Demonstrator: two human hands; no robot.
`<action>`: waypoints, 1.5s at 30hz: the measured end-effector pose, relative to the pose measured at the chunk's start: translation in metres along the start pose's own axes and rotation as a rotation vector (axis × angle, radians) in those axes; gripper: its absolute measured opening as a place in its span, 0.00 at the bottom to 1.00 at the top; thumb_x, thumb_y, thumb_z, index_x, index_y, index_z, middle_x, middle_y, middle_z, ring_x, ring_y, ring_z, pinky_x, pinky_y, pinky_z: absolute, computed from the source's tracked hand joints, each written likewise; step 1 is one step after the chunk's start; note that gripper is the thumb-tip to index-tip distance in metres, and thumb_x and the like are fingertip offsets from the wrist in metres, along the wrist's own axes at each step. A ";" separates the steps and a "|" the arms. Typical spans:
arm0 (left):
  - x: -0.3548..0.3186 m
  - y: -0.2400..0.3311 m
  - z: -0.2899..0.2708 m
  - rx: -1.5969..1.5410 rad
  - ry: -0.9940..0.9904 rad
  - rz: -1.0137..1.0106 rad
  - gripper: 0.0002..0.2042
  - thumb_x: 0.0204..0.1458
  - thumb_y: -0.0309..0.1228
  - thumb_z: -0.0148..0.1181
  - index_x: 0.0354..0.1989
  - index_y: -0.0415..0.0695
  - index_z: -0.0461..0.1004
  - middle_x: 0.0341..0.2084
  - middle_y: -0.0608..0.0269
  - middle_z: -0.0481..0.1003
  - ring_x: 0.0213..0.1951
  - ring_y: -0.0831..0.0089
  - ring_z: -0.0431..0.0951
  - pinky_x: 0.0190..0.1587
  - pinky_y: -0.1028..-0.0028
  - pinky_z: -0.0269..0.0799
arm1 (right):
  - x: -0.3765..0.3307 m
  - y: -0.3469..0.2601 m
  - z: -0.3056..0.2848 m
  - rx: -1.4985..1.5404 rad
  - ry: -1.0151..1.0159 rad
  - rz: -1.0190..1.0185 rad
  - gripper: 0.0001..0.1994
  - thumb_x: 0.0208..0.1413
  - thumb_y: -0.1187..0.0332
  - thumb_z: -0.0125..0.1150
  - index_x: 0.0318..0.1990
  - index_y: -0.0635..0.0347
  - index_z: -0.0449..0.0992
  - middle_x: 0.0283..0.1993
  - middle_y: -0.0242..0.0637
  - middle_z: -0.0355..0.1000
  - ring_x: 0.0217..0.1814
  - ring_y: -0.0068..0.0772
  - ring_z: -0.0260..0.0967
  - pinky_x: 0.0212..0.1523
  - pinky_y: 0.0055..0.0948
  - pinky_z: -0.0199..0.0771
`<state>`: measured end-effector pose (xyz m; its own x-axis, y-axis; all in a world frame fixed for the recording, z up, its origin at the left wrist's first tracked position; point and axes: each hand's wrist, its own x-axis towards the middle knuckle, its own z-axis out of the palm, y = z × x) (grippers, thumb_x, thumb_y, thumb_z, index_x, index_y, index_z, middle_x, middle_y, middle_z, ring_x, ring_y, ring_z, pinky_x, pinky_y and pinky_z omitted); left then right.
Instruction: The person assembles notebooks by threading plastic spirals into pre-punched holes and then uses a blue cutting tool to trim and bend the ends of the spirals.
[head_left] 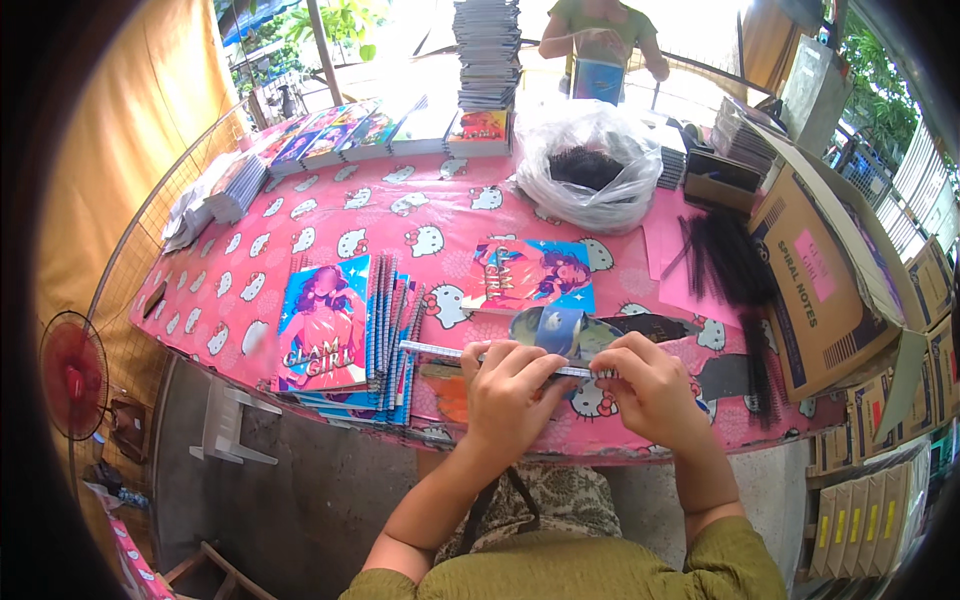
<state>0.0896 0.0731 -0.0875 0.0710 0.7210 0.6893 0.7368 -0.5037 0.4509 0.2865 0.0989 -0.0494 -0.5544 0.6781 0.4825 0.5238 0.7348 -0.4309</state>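
Left hand (515,395) pinched a notebook (432,351) edge-on over the table's (388,272) near side; right hand (648,392) fingers pinched its right end. Beyond: spiral-bound stack (325,325) left, flat book (530,278), black coils (728,262) right, plastic bag (600,208) farther back.

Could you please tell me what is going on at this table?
A person holds a notebook edge-on at the table's near edge, left hand around its middle and right hand pinching near its right end. Spiral-bound notebooks are stacked to the left, and a pink-and-blue notebook lies flat just beyond. Black binding coils lie to the right, beside an open cardboard box. Across the table, another person stands near a tall notebook stack.
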 end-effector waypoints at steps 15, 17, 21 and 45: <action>-0.003 -0.004 0.002 -0.016 0.043 -0.013 0.10 0.40 0.35 0.70 0.31 0.48 0.80 0.28 0.71 0.77 0.35 0.71 0.73 0.48 0.64 0.55 | 0.006 -0.008 0.014 -0.021 0.085 0.021 0.09 0.47 0.71 0.67 0.35 0.62 0.75 0.32 0.39 0.71 0.33 0.45 0.71 0.32 0.36 0.71; -0.003 -0.002 0.001 -0.014 0.049 -0.017 0.10 0.40 0.35 0.70 0.31 0.48 0.80 0.28 0.71 0.77 0.35 0.70 0.73 0.48 0.63 0.55 | 0.004 -0.011 0.014 -0.042 0.154 0.045 0.09 0.48 0.70 0.67 0.35 0.62 0.74 0.31 0.39 0.71 0.33 0.45 0.71 0.31 0.37 0.71; -0.005 0.000 0.001 0.000 0.058 -0.006 0.12 0.36 0.31 0.71 0.32 0.51 0.81 0.29 0.72 0.78 0.34 0.73 0.73 0.47 0.67 0.55 | -0.001 -0.005 0.016 -0.082 0.157 -0.078 0.09 0.48 0.70 0.66 0.35 0.61 0.74 0.33 0.40 0.70 0.34 0.45 0.70 0.30 0.38 0.70; -0.009 -0.016 -0.007 0.027 0.032 -0.040 0.16 0.38 0.45 0.72 0.30 0.49 0.78 0.28 0.67 0.77 0.45 0.67 0.75 0.66 0.51 0.35 | 0.016 0.107 0.023 0.829 -0.061 0.115 0.15 0.53 0.68 0.63 0.48 0.62 0.74 0.44 0.43 0.77 0.42 0.31 0.76 0.41 0.31 0.78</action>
<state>0.0722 0.0709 -0.0968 0.0204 0.7243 0.6892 0.7564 -0.4619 0.4631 0.3185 0.1886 -0.1049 -0.5734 0.7314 0.3692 -0.0526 0.4168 -0.9075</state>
